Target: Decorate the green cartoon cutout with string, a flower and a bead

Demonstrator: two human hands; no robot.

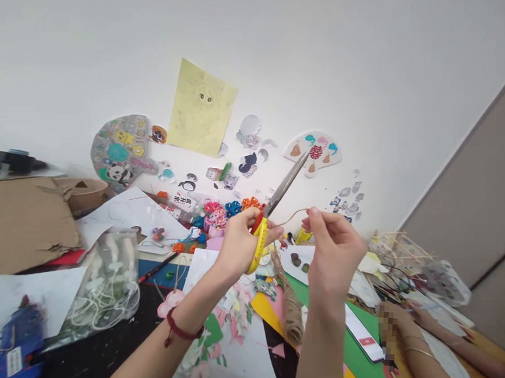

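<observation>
Yellow-and-red-handled scissors (259,242) are held in my left hand (240,240), their blades pointing up and to the right, and they look closed. Thin brown twine (295,213) runs from the fingers of my left hand to my right hand (335,248), which pinches its end between thumb and forefinger. Below and between my hands lies a bundle of brown twine (291,315), and a strand rises from it. Pink and green paper scraps (219,332) lie on white paper under my left forearm.
Cardboard (22,229) and a plastic bag of white cords (111,288) lie at left. Colourful crafted flowers (215,216) stand near the wall. Green paper (365,343) and a phone (364,333) are at right, beside another person's arms (431,366). Paper cutouts cover part of the wall.
</observation>
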